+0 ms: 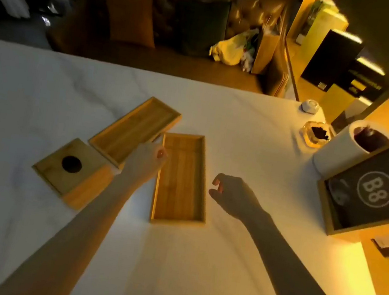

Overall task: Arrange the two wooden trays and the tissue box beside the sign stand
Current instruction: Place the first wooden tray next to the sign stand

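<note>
Two shallow wooden trays lie on the white table (46, 91). The near tray (181, 180) points away from me in the middle. The far tray (136, 129) lies at an angle to its left. A wooden tissue box (73, 171) with a round hole on top sits further left. The sign stand (372, 190), a dark board marked B8 in a wooden frame, leans at the right edge. My left hand (146, 159) rests at the near tray's left rim, fingers touching it. My right hand (229, 194) hovers just right of that tray, fingers curled and apart, holding nothing.
A white paper roll (337, 152) stands behind the sign stand. A glass ashtray (316, 137) and a small white dish (309, 106) sit at the far right of the table. A sofa with cushions and bags lies beyond the table. Shelves rise on the right.
</note>
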The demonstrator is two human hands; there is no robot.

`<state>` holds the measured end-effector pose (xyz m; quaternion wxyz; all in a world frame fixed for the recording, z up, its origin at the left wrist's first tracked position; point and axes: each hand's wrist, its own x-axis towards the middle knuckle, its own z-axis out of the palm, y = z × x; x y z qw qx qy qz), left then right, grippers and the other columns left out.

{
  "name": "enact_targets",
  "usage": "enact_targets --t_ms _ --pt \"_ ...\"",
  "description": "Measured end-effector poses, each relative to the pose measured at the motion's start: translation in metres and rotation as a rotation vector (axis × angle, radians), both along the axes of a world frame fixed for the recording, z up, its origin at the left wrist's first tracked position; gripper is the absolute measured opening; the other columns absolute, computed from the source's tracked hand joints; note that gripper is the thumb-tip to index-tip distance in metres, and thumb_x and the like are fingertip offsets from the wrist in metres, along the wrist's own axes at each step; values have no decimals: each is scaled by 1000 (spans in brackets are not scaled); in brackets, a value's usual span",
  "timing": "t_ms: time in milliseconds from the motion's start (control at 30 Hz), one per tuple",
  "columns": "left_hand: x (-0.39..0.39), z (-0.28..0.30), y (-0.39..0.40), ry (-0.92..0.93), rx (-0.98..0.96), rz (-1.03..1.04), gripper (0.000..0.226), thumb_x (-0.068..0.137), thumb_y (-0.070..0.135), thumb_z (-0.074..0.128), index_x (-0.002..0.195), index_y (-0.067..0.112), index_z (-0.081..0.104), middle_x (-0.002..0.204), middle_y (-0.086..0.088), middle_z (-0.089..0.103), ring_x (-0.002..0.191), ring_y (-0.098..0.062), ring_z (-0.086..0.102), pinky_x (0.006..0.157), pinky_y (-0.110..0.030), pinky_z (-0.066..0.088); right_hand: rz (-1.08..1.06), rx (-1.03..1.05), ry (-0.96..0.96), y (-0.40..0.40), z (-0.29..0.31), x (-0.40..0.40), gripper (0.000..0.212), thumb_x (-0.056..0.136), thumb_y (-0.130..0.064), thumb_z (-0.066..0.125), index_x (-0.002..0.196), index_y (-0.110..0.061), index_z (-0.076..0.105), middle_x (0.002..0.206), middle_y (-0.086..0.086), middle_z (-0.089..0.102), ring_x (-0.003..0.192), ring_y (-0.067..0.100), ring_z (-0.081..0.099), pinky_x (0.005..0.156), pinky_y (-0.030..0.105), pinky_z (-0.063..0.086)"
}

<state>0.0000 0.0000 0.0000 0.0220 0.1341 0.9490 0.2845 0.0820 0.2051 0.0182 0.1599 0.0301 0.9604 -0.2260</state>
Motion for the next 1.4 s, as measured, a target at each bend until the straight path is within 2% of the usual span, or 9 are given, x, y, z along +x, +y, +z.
enact_targets --t_ms 167,333,600,700,833,900,1000,1100,1400 --pt "21 -49 -4 -28 -51 152 25 88 18 49 104 2 58 99 -19 62 89 -28 58 73 -32 44 -159 -72 -12 -13 -43 10 43 93 -28 47 132 -12 39 143 6 39 131 24 36 107 38 34" --pt "37 -88 -4 -55 -188 185 51 84 31 57 125 5 42 127 -19 52 114 -33 50 88 -43 47 -183 -9 -66 -25 -84 26 57 96 -36 36 143 -13 16 155 6 16 142 25 10 116 42 13" --pt "46 -105 -1 -157 -111 278 36 84 15 57 116 -1 53 123 -23 53 112 -36 50 93 -43 45 -359 -136 -109 -53 -102 39 56 96 -18 34 145 -10 6 156 7 8 144 23 3 119 39 6" --pt "41 -100 0 -257 41 338 35 82 6 57 115 -5 53 120 -26 50 107 -36 52 93 -38 44 -419 -252 -100 -55 -104 32 54 92 -8 37 142 -9 20 152 9 24 140 28 18 117 44 19" --pt "38 -87 -5 -371 154 275 18 84 7 54 99 -1 61 88 -21 57 76 -26 55 76 -39 51 -531 -484 -94 -46 -98 31 44 87 1 41 129 -11 45 128 7 49 120 24 44 105 38 37" --pt "40 -77 -7 -473 264 268 22 85 8 53 105 4 61 93 -18 62 81 -24 57 71 -31 48 -545 -545 -104 -40 -89 33 43 89 2 40 127 -15 50 124 5 54 116 21 48 98 32 38" --pt "41 -67 -15 -659 416 245 37 83 4 55 120 12 54 103 -17 64 96 -30 60 89 -40 50 -562 -670 -104 -33 -72 39 39 91 -2 44 125 -18 52 111 0 60 106 17 54 88 27 42" --pt "42 -53 -26 -825 544 192 50 82 3 57 128 16 45 109 -16 63 100 -27 61 93 -42 49 -572 -789 -116 -26 -53 42 40 89 2 48 126 -12 50 90 -8 59 91 12 57 82 24 41" --pt "40 -7 -11 -802 557 88 49 83 6 55 131 10 42 112 -17 62 104 -30 60 95 -46 47 -533 -850 -49 0 -15 59 41 88 -2 52 127 -12 49 94 -7 58 94 11 55 89 31 43"
